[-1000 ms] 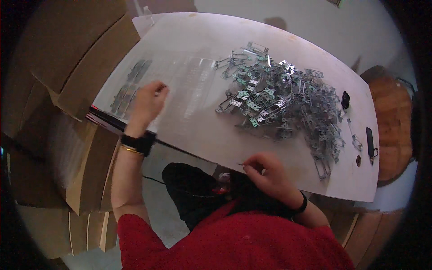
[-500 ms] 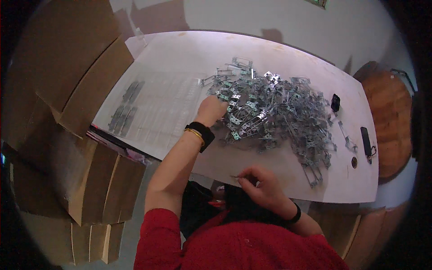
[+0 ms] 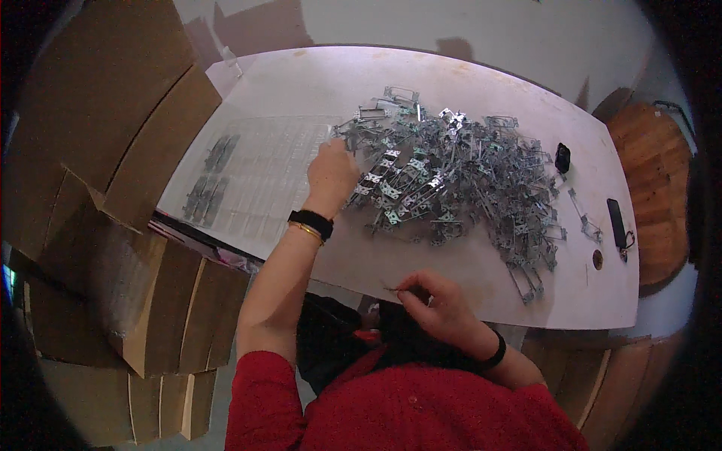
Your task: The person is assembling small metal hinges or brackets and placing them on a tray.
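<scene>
A large heap of silvery metal brackets (image 3: 466, 180) lies tangled on the white table. At the heap's left edge is my left hand (image 3: 333, 177), fingers curled together, knuckles beside a bracket's end; whatever they grip is hidden. Left of that hand lies a clear plastic tray (image 3: 263, 158) with long parallel slots. Several flat metal pieces (image 3: 207, 197) sit in two groups at the tray's left end. Close to the near table edge, my right hand (image 3: 440, 304) pinches a small thin metal piece (image 3: 389, 289) between thumb and forefinger.
Cardboard boxes (image 3: 113, 98) are stacked along the left of the table. On its right side are a small black object (image 3: 562, 158), a black strip-shaped item with a ring (image 3: 617, 225) and a round hole (image 3: 598, 259). A round wooden stool top (image 3: 650, 195) stands beyond.
My left hand has moved left and slightly away from me, from over the brackets to the heap's edge by the tray. The right hand stays nearly still with its thin piece.
</scene>
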Available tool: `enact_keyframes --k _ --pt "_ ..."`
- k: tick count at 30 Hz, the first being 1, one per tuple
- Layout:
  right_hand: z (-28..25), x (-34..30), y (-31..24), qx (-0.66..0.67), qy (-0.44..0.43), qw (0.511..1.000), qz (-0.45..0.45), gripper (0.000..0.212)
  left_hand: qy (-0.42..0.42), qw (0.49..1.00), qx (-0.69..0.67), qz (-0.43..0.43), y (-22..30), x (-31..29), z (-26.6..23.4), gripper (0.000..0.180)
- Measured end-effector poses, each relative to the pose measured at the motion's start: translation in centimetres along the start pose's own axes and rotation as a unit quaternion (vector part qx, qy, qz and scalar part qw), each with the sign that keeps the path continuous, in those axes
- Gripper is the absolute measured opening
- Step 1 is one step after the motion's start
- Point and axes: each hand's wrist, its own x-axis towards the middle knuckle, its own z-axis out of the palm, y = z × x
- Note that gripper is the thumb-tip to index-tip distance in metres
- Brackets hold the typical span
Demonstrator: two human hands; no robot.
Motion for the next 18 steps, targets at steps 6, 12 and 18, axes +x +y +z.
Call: enact_keyframes --k 6,12,18 --pt "0.0 0.1 -0.7 0.004 -0.023 0.999 0.029 0.011 -0.075 0.981 -0.051 0.171 1.7 -3.1 -2.1 0.016" --pt "0.4 0.2 -1.2 0.001 -0.03 0.999 0.021 0.01 -0.021 0.994 -0.095 0.048 -0.5 -3.2 -0.6 0.017" --pt "0.0 -0.1 -0.9 -0.008 -0.012 0.999 0.031 0.012 -0.124 0.926 -0.334 -0.126 -0.9 -4.6 -3.4 0.022"
